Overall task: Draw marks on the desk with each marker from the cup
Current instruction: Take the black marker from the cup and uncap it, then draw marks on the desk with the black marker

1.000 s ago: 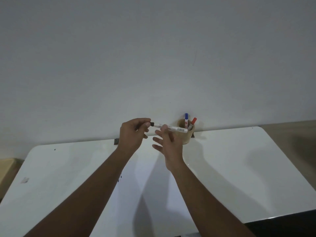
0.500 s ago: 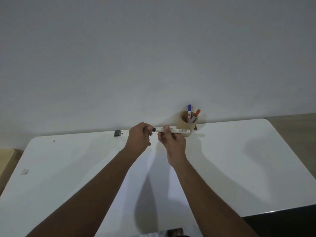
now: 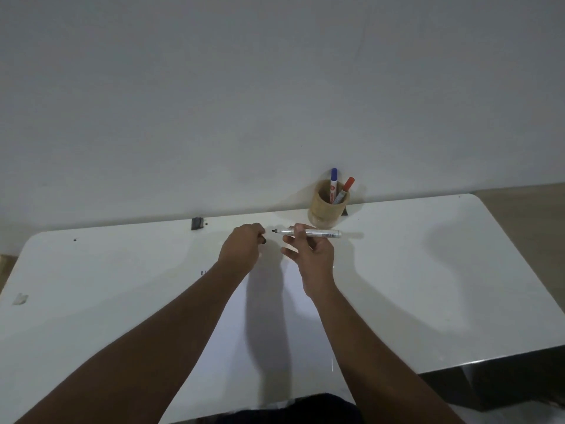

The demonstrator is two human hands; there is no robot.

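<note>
My right hand (image 3: 310,252) pinches a white marker (image 3: 318,233) that lies level above the white desk (image 3: 428,270), its bare black tip pointing left. My left hand (image 3: 243,247) is closed around the marker's black cap (image 3: 263,240), a short gap left of the tip. A tan wooden cup (image 3: 325,211) stands at the desk's back edge, just behind the marker. It holds a blue-capped marker (image 3: 334,182) and a red-capped marker (image 3: 345,188). A small black mark (image 3: 202,273) shows on the desk beside my left forearm.
A grey wall rises right behind the desk. A small black clip (image 3: 197,223) sits at the back edge left of my hands. A pale scrap (image 3: 20,298) lies near the left edge. The desk's front right corner drops to a dark floor.
The cap has come off the marker: my left hand pulled it to the left while my right hand kept the barrel. Both hands have dropped closer to the desk.
</note>
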